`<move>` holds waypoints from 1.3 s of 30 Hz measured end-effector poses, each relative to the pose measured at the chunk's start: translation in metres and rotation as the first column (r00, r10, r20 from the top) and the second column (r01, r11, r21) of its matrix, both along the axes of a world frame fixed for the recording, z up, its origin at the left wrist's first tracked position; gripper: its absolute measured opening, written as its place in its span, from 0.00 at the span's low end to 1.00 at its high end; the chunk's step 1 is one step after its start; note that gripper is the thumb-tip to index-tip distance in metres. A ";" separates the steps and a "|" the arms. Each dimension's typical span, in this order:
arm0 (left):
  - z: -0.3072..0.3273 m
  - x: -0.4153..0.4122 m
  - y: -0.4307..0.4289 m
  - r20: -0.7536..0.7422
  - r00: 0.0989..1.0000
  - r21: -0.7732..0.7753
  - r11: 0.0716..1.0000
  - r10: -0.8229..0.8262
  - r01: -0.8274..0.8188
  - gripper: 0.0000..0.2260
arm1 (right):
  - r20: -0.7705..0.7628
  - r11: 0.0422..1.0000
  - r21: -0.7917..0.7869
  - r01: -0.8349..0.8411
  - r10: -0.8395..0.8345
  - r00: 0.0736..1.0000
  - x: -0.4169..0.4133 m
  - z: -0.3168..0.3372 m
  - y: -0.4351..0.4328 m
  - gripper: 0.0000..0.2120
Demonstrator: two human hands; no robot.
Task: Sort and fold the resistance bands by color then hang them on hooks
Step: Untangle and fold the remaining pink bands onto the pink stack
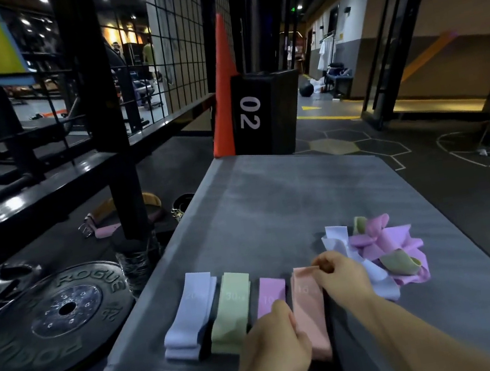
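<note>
We see 4 flat, soft fabric loops folded into long strips, lying side by side near the front edge of a grey padded platform (302, 195) with a finely ribbed surface. They are a lavender band (190, 314), a pale green band (230, 311), a pink band (271, 292) and a peach band (310, 309), each with faint printed numbers.

To the right, touching the row's end, sits a crumpled pile (383, 247) of pink, whitish and olive bands.

The left hand (273, 343) reaches in from below, fingers curled over the peach band's left edge at its near half. The right hand (343, 278) comes from the right, wrist bent, fingertips pinching the band's far right corner.

On the floor to the left lies a round black weight plate (57, 321) with raised lettering.
</note>
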State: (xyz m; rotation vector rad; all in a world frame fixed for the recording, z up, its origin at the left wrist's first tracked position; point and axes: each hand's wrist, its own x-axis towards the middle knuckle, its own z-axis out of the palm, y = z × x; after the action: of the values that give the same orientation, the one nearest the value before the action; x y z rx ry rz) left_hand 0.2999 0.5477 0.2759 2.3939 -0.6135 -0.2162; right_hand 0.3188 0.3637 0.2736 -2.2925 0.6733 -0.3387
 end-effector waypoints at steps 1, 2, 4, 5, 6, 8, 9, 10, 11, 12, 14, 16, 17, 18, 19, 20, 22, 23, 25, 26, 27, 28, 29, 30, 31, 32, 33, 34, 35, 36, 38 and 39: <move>0.000 0.000 -0.001 0.005 1.000 0.022 1.000 -0.007 0.007 0.08 | -0.002 1.000 -0.026 -0.012 0.012 1.000 0.000 -0.002 0.000 0.05; 0.001 -0.001 -0.002 0.009 1.000 0.042 0.999 -0.013 0.012 0.09 | -0.003 0.998 -0.063 -0.024 0.024 1.000 -0.001 -0.004 0.001 0.06; 0.001 -0.002 -0.003 0.024 1.000 0.088 0.996 -0.019 0.017 0.09 | 0.003 0.992 -0.117 -0.037 0.038 0.999 -0.001 -0.007 0.001 0.06; 0.001 -0.002 -0.004 0.033 0.999 0.108 0.994 -0.018 0.014 0.10 | -0.003 0.992 -0.120 -0.037 0.037 0.999 -0.001 -0.010 0.001 0.06; 0.001 -0.002 -0.005 0.042 0.999 0.126 0.992 -0.020 0.014 0.10 | -0.014 0.993 -0.113 -0.034 0.033 0.999 -0.001 -0.012 0.001 0.07; -0.001 -0.002 -0.006 0.061 0.998 0.143 0.990 -0.020 0.012 0.10 | -0.036 0.994 -0.107 -0.034 0.030 0.999 0.000 -0.017 -0.001 0.07; -0.003 -0.001 -0.006 0.069 0.997 0.145 0.989 -0.021 0.011 0.09 | -0.036 0.994 -0.105 -0.037 0.033 0.999 0.001 -0.019 -0.002 0.06; -0.005 -0.001 -0.006 0.076 0.997 0.147 0.989 -0.023 0.011 0.09 | -0.031 0.994 -0.104 -0.041 0.038 0.999 0.001 -0.020 -0.003 0.05; -0.007 -0.001 -0.006 0.084 0.996 0.153 0.988 -0.025 0.012 0.09 | -0.025 0.994 -0.105 -0.043 0.041 0.999 0.002 -0.020 -0.004 0.05; -0.009 -0.001 -0.007 0.092 0.995 0.160 0.987 -0.027 0.012 0.09 | -0.022 0.993 -0.106 -0.047 0.044 0.999 0.002 -0.020 -0.005 0.05; -0.013 -0.001 -0.007 0.106 0.994 0.169 0.986 -0.028 0.010 0.09 | -0.018 0.993 -0.102 -0.053 0.052 0.998 0.002 -0.020 -0.005 0.04; -0.017 0.000 -0.008 0.120 0.992 0.168 0.986 -0.027 0.006 0.09 | -0.009 0.995 -0.084 -0.052 0.051 0.999 0.002 -0.019 -0.005 0.04; -0.018 0.000 -0.008 0.126 0.992 0.166 0.986 -0.027 0.005 0.09 | -0.005 0.996 -0.078 -0.049 0.049 0.999 0.002 -0.019 -0.005 0.04; -0.019 0.001 -0.008 0.129 0.991 0.165 0.986 -0.026 0.004 0.09 | 0.000 0.996 -0.077 -0.049 0.049 0.999 0.002 -0.020 -0.005 0.04; -0.020 0.001 -0.008 0.131 0.991 0.161 0.987 -0.024 0.003 0.09 | 0.002 0.996 -0.079 -0.051 0.051 0.999 0.001 -0.020 -0.006 0.03; -0.020 0.001 -0.008 0.134 0.991 0.158 0.987 -0.023 0.001 0.09 | 0.001 0.995 -0.088 -0.056 0.056 0.998 0.001 -0.020 -0.006 0.03; -0.021 0.002 -0.008 0.156 0.987 0.153 0.988 -0.029 0.005 0.09 | -0.002 0.992 -0.110 -0.068 0.069 0.998 0.001 -0.020 -0.006 0.03; -0.021 0.002 -0.007 0.175 0.984 0.149 0.989 -0.031 0.004 0.09 | 0.002 0.990 -0.124 -0.073 0.074 0.997 0.001 -0.021 -0.006 0.03; -0.020 0.003 -0.006 0.202 0.979 0.124 0.992 -0.026 0.001 0.10 | 0.017 0.986 -0.143 -0.082 0.085 0.996 0.000 -0.021 -0.007 0.03; -0.020 0.003 -0.006 0.212 0.977 0.105 0.994 -0.020 -0.003 0.10 | 0.024 0.986 -0.145 -0.087 0.092 0.995 -0.001 -0.020 -0.006 0.04; -0.019 0.003 -0.007 0.216 0.976 0.079 0.997 -0.010 -0.008 0.10 | 0.034 0.985 -0.142 -0.095 0.101 0.994 -0.002 -0.020 -0.006 0.06; -0.018 0.003 -0.007 0.211 0.977 0.049 0.999 0.004 -0.014 0.10 | 0.044 0.985 -0.137 -0.107 0.114 0.993 -0.002 -0.020 -0.005 0.07; -0.017 0.003 -0.008 0.196 0.980 0.027 0.999 0.017 -0.023 0.10 | 0.050 0.984 -0.133 -0.121 0.128 0.990 -0.002 -0.021 -0.004 0.08; -0.015 0.003 -0.008 0.181 0.983 0.012 0.999 0.028 -0.030 0.11 | 0.051 0.982 -0.131 -0.133 0.141 0.989 -0.003 -0.021 -0.004 0.09; -0.014 0.004 -0.009 0.170 0.985 0.001 0.999 0.033 -0.033 0.11 | 0.048 0.981 -0.132 -0.142 0.149 0.988 -0.003 -0.022 -0.003 0.10; -0.013 0.004 -0.010 0.158 0.987 -0.011 0.999 0.034 -0.032 0.11 | 0.045 0.980 -0.133 -0.147 0.154 0.987 -0.003 -0.022 -0.002 0.10; -0.010 0.004 -0.010 0.145 0.989 -0.027 0.999 0.037 -0.034 0.11 | 0.043 0.979 -0.136 -0.150 0.158 0.987 -0.004 -0.022 -0.002 0.11; -0.009 0.004 -0.010 0.132 0.990 -0.044 0.998 0.044 -0.038 0.10 | 0.040 0.978 -0.138 -0.154 0.161 0.986 -0.004 -0.022 -0.001 0.11; -0.009 0.005 -0.010 0.123 0.991 -0.067 0.997 0.049 -0.041 0.10 | 0.040 0.978 -0.138 -0.157 0.164 0.986 -0.004 -0.023 -0.001 0.12; -0.010 0.007 -0.009 0.122 0.991 -0.095 0.995 0.056 -0.044 0.09 | 0.038 0.977 -0.137 -0.162 0.168 0.985 -0.004 -0.023 0.000 0.12; -0.013 0.011 -0.008 0.152 0.986 -0.143 0.988 0.074 -0.052 0.07 | 0.028 0.972 -0.146 -0.182 0.187 0.982 -0.003 -0.023 0.001 0.14; -0.016 0.013 -0.008 0.214 0.974 -0.149 0.988 0.078 -0.047 0.06 | 0.021 0.966 -0.164 -0.201 0.207 0.978 -0.003 -0.023 0.001 0.14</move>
State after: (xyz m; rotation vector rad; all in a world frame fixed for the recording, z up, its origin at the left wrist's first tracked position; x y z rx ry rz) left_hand 0.3132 0.5396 0.2601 2.3102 -0.6300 0.1186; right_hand 0.3160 0.3647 0.2509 -2.4772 0.3978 -0.3483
